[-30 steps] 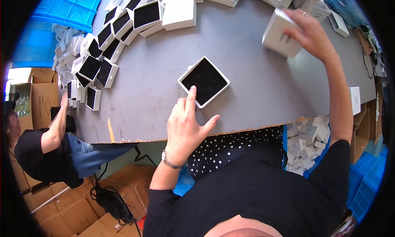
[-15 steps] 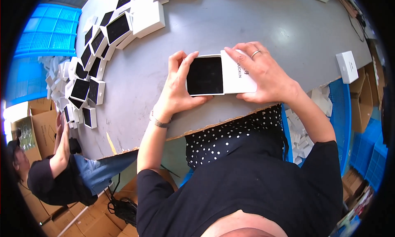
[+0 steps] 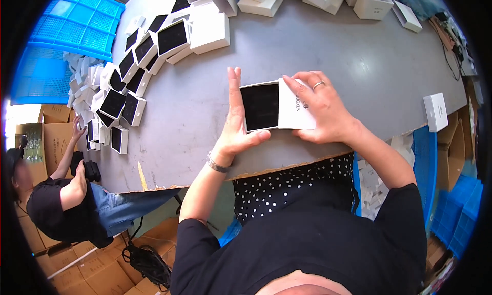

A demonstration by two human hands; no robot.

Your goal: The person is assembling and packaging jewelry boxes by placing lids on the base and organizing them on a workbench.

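A shallow white box with a black inside (image 3: 260,106) lies near the front edge of the table, its black face up. Over its right part sits a white printed cover (image 3: 288,114), so only the left part of the black shows. My right hand (image 3: 328,108) is closed round the cover, thumb at the near edge and fingers over the top and far side. At the box's left end my left hand (image 3: 237,115) rests against the side, fingers stretched out straight and thumb extended by the near corner. A bracelet circles my left wrist.
White boxes with black insides (image 3: 113,104) pile up along the table's left side. More white cartons (image 3: 261,5) line the far edge. One small white box (image 3: 435,112) stands at the right edge. Blue crates (image 3: 77,21) flank the table. A co-worker (image 3: 66,202) sits at left.
The fingers of my left hand have straightened from their curl round the box's far left corner. My view has shifted, showing more of the far edge. The co-worker's arms have moved apart.
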